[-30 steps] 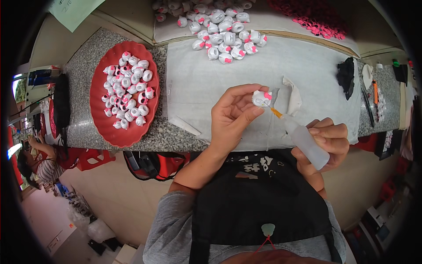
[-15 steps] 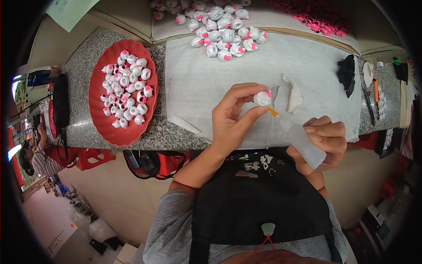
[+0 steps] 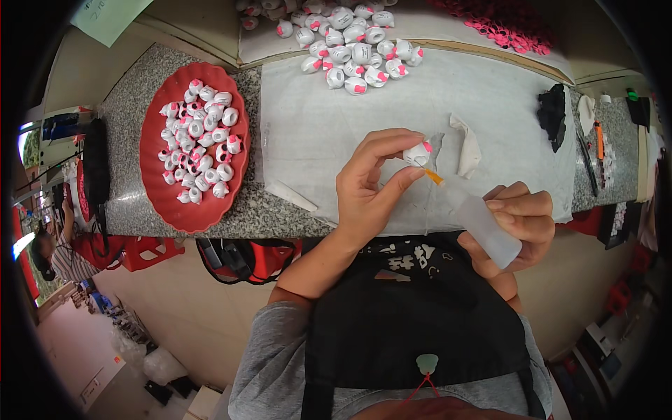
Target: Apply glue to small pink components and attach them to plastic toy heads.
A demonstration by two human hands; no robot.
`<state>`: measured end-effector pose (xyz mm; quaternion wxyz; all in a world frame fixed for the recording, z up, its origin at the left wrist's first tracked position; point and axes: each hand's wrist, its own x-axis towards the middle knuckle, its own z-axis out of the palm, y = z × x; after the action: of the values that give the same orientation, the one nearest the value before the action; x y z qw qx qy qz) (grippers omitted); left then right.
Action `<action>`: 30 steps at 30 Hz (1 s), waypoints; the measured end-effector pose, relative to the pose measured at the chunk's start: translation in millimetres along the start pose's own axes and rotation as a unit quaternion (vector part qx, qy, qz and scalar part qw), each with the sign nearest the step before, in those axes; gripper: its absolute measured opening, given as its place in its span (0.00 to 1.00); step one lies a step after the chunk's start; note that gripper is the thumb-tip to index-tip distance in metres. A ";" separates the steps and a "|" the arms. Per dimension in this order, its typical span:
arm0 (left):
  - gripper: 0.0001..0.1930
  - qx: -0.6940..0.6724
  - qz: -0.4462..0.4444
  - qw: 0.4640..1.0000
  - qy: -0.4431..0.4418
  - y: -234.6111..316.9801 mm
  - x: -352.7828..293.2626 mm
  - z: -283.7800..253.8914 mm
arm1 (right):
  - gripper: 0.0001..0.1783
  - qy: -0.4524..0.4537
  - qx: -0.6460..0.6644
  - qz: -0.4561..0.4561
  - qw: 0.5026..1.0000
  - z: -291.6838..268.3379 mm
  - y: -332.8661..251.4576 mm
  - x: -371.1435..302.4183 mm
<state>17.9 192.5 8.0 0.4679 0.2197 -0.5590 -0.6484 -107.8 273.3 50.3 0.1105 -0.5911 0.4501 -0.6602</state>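
Observation:
Between the thumb and fingers of my left hand point(image 3: 371, 183) is a small white figurine head point(image 3: 417, 154) with a pink spot on it. My right hand point(image 3: 521, 220) is wrapped round a frosted squeeze bottle point(image 3: 484, 227), tilted up and to the left. Its thin orange nozzle tip point(image 3: 435, 177) is right at the lower side of the head; whether they touch I cannot tell. Both hands are above the white sheet point(image 3: 336, 140) covering the worktop, close to its near edge.
A red scalloped tray point(image 3: 155, 189) at the left holds many similar heads. More white heads point(image 3: 360, 52) are piled at the back, with pink pieces point(image 3: 514, 42) to their right. A pale cloth strip point(image 3: 467, 148), black cloth point(image 3: 551, 117) and an orange-handled tool point(image 3: 599, 140) lie on the right.
Both hands keep their hold on the head and the bottle. The head has tilted slightly in my left fingers, and the nozzle stays beside it. The whole view has shifted a little.

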 end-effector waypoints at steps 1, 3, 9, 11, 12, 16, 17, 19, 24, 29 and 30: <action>0.16 0.006 0.007 1.000 0.009 -0.6 0.2 0.0 | 0.21 -0.010 0.000 0.007 1.000 -0.5 -0.6 0.1; 0.16 0.008 -0.004 1.000 0.005 0.4 -0.2 -0.5 | 0.21 -0.016 -0.005 0.005 1.000 -2.7 -0.1 0.1; 0.16 0.000 -0.020 1.000 0.004 3.2 -0.1 0.5 | 0.21 0.004 -0.025 -0.003 1.000 -2.8 0.2 2.9; 0.16 -0.016 -0.028 0.999 0.001 3.2 1.0 1.9 | 0.20 0.010 -0.034 -0.008 0.999 -7.9 3.6 3.8; 0.17 -0.041 -0.035 0.998 0.017 3.3 0.8 2.0 | 0.20 0.016 -0.029 0.022 0.999 -11.2 5.6 4.6; 0.17 -0.098 -0.038 0.993 0.051 2.8 0.2 -1.4 | 0.16 0.019 -0.004 0.129 0.991 -38.2 20.3 19.4; 0.17 -0.110 -0.028 0.992 0.064 2.0 0.1 -2.2 | 0.14 0.024 0.016 0.189 0.982 -43.9 26.0 25.0; 0.17 -0.118 -0.029 0.991 0.064 1.0 -0.6 -3.2 | 0.11 -0.006 0.011 0.249 0.969 -52.9 36.9 47.0; 0.17 -0.126 -0.047 0.989 0.063 4.2 1.8 0.8 | 0.07 -0.074 -0.072 0.303 0.947 -62.3 96.2 96.9; 0.16 -0.103 -0.054 0.991 0.064 4.2 1.6 3.1 | 0.10 -0.089 -0.376 0.153 0.910 -35.6 155.0 136.6; 0.16 -0.101 -0.055 0.991 0.062 3.9 1.1 3.3 | 0.10 -0.099 -0.468 0.017 0.878 -31.1 169.8 138.0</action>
<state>16.2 193.5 12.8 0.4852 0.2416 -0.4479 -0.7110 -239.0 97.3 24.4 -0.1236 -0.6289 0.7027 -0.3087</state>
